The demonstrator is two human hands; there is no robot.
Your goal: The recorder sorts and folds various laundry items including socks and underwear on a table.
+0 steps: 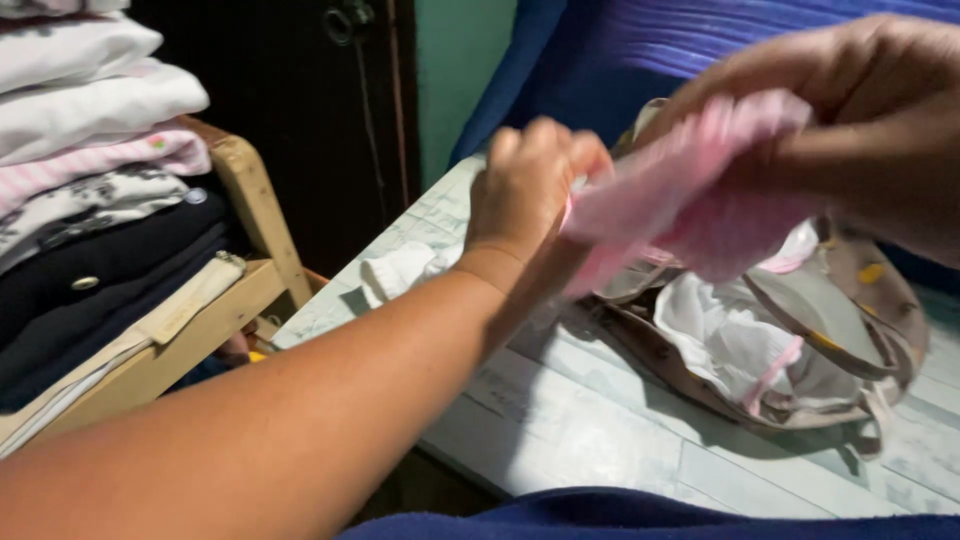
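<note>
The small pink garment [690,190] hangs in the air just above the beige pile of clothes [780,340], which serves here as the reference point. The garment is stretched between both hands, its long axis running from lower left up to upper right, and it is blurred, so its exact cut cannot be told.

The left hand [525,185] sits at the garment's lower left end, left of and above the pile, fingers curled shut and pinching the pink cloth at its edge. The right hand [860,130] covers the upper right end, directly above the pile, fingers closed over the cloth. Both hands touch the garment; neither is nearer than the other.

The pile rests on a pale, plank-patterned table [600,420], and includes white cloth and a pink strip among beige folds. A small white cloth [400,272] lies on the table to the left of the pile, apart from it. Well to the left of the pile, past the table edge, a wooden rack [250,210] carries a stack of folded clothes [90,150] in white, pink and dark colours. Blue fabric [700,40] rises behind the pile.
</note>
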